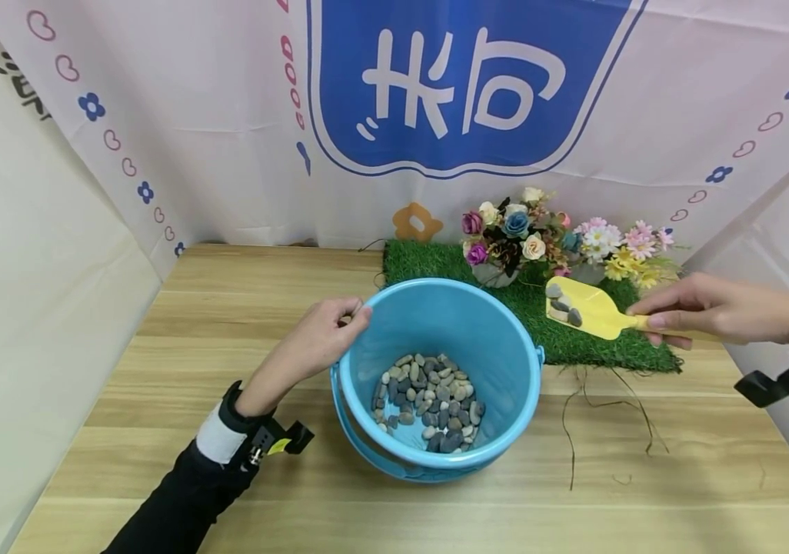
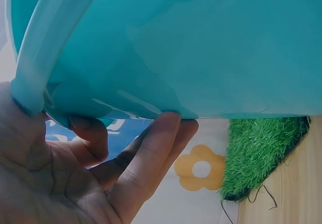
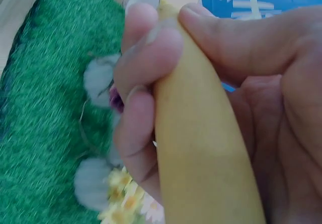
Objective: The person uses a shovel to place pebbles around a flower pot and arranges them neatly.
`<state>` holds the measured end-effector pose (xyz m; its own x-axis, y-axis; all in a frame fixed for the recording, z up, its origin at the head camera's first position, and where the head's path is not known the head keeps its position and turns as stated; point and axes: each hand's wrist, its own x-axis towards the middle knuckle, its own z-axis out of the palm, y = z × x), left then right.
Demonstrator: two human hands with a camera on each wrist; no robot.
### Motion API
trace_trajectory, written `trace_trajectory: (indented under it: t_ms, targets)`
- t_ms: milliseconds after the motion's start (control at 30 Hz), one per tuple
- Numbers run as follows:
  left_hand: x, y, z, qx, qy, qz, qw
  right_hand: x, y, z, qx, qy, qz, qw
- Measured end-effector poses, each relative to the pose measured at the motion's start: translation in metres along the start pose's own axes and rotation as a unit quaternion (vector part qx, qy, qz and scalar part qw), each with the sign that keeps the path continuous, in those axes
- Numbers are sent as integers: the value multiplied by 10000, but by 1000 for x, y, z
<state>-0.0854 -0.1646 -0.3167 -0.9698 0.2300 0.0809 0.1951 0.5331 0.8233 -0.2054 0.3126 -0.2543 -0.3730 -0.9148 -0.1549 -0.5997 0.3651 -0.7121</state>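
A blue bucket (image 1: 436, 458) stands on the wooden table with grey and tan pebbles (image 1: 429, 392) across its bottom. My left hand (image 1: 328, 332) grips the bucket's rim at its far left. In the left wrist view, fingertips (image 2: 168, 126) press the bucket's outer wall near the handle joint. My right hand (image 1: 702, 308) holds a small yellow shovel (image 1: 598, 308) by its handle, out to the right of the bucket. Several pebbles (image 1: 562, 305) lie in the shovel's scoop, above the grass mat. The right wrist view shows fingers and thumb curled round the yellow handle (image 3: 198, 133).
A green artificial grass mat (image 1: 429, 261) lies behind and right of the bucket. Two pots of artificial flowers (image 1: 515, 231) stand on it. Loose dark threads (image 1: 570, 431) trail over the table to the right. A printed cloth (image 1: 242, 154) hangs along the back edge.
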Motion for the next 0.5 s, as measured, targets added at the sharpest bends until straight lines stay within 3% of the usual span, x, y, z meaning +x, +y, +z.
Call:
trace_trajectory:
  t_ms: [167, 333, 500]
  targets:
    - [0, 0, 0, 56, -6, -11, 10000, -23, 22, 8, 101, 266, 700, 9971]
    - [1, 0, 1, 148, 19, 52, 9999, -41, 41, 17, 201, 372, 1531, 9873]
    - [1, -2, 1, 134, 35, 47, 9999, -54, 59, 23, 308, 531, 2064, 9765]
